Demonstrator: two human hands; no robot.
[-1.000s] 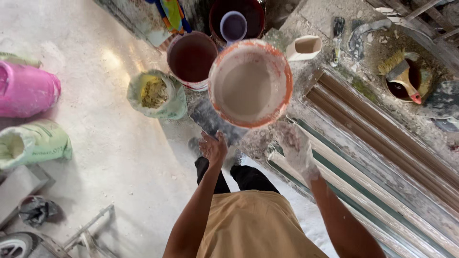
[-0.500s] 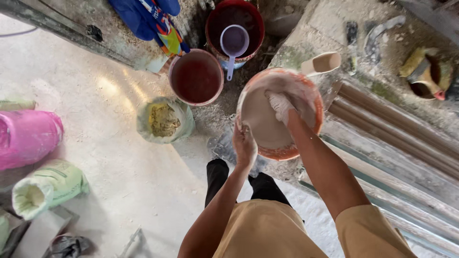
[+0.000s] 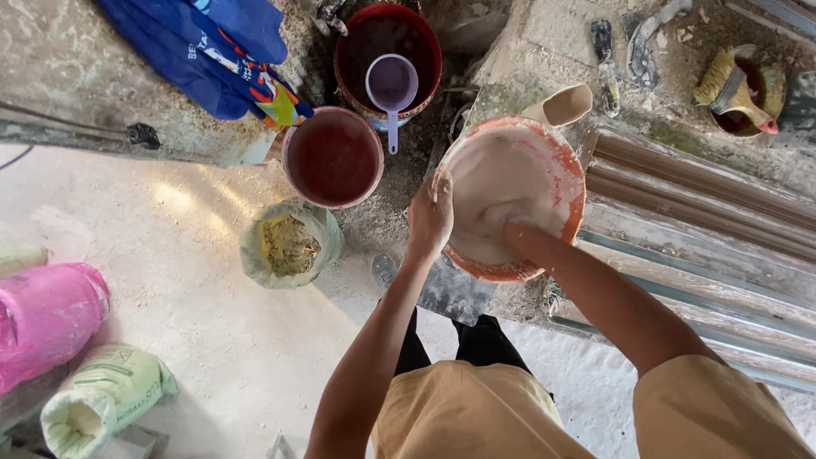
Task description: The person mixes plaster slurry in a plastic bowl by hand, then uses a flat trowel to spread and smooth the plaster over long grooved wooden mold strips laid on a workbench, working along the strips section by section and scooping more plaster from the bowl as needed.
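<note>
Over a dusty concrete floor (image 3: 195, 280), the person bends above an orange basin (image 3: 512, 197) full of pale, wet plaster, which sits at the edge of a low ledge beside long moulded strips (image 3: 697, 195). The left hand (image 3: 431, 212) lies on the basin's near-left rim, its fingers (image 3: 442, 183) curled narrowly over the edge and gripping it. The right hand (image 3: 508, 231) is sunk in the mix near the basin's middle; it is coated and partly buried, so whether its fingers are spread or closed I cannot tell. The basin lies straight ahead of the body, with the right forearm reaching into it from the lower right and the left arm coming up from below to the rim. So the right hand is the one at the plaster itself, and the left is only at the rim. A cream scoop (image 3: 561, 105) rests against the far rim. To the left stand a bucket (image 3: 333, 157) of dark red liquid and, beyond it, a second red tub holding a lilac ladle (image 3: 391, 87). A small open bag (image 3: 289, 245) of yellowish powder sits on the floor near the left elbow, well apart from the basin. A brush in a pot (image 3: 738, 93) is at the far right.
</note>
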